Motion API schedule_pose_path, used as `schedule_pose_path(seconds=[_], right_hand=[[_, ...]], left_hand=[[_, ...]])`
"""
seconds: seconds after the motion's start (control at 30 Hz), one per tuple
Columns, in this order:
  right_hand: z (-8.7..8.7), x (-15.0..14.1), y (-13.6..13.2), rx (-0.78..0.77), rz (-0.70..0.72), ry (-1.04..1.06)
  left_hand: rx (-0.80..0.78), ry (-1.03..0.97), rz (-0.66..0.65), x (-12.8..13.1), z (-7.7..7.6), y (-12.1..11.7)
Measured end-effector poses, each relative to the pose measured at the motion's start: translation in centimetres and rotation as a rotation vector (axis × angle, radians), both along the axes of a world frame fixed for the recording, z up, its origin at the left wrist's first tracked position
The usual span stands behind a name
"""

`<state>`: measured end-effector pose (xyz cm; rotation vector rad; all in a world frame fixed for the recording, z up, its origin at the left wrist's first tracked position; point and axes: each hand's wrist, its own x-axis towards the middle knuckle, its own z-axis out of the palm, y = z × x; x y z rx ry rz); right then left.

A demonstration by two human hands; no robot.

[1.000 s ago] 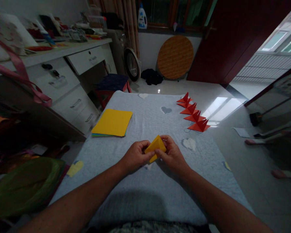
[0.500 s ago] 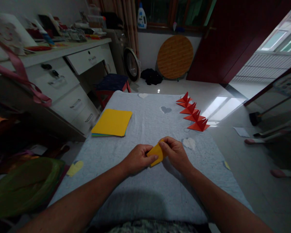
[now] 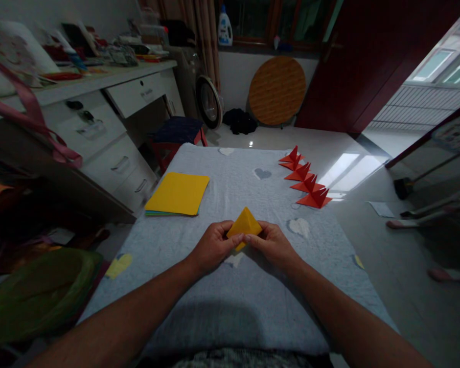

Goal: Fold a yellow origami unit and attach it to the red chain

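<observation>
A small folded piece of yellow paper [image 3: 246,223] is held between my two hands, just over the cloth, with one corner pointing away from me. My left hand [image 3: 215,244] pinches its left side, the thumb lying across the lower front. From the right, my right hand [image 3: 275,244] grips the opposite corner, and its thumb meets the left one near the middle. Fingers behind the paper are hidden. Beyond my left hand lies a stack of square paper [image 3: 178,193], yellow on top with blue-green edges beneath. Several red folded paper pieces [image 3: 310,197] stand in a row at the far right.
A pale tablecloth [image 3: 230,189] with heart patches covers the table. White drawers [image 3: 118,158] and a stool [image 3: 176,132] stand to the left. Behind are a washing machine [image 3: 209,102] with its door ajar and a round wooden board [image 3: 278,91] against the wall.
The yellow paper has turned from slanted to upright, its corner now pointing away from me. My right hand has come down beside my left, thumbs together at the front.
</observation>
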<state>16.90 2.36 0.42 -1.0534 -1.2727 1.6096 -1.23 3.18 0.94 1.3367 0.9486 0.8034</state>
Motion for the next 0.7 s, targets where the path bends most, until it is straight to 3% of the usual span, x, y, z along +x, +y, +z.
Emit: schedule_pose_path(seconds=[0.23, 0.5, 0.7], right_hand=[[0.4, 0.4, -0.1, 0.035, -0.019, -0.114], [0.7, 1.0, 0.0, 0.145, 0.070, -0.185], [1.1, 0.3, -0.8, 0.635, -0.315, -0.370]], left_hand=[[-0.030, -0.020, -0.087, -0.3, 0.0, 0.2], [0.023, 0.036, -0.057, -0.6, 0.2, 0.2], [0.166, 0.183, 0.026, -0.3, 0.5, 0.1]])
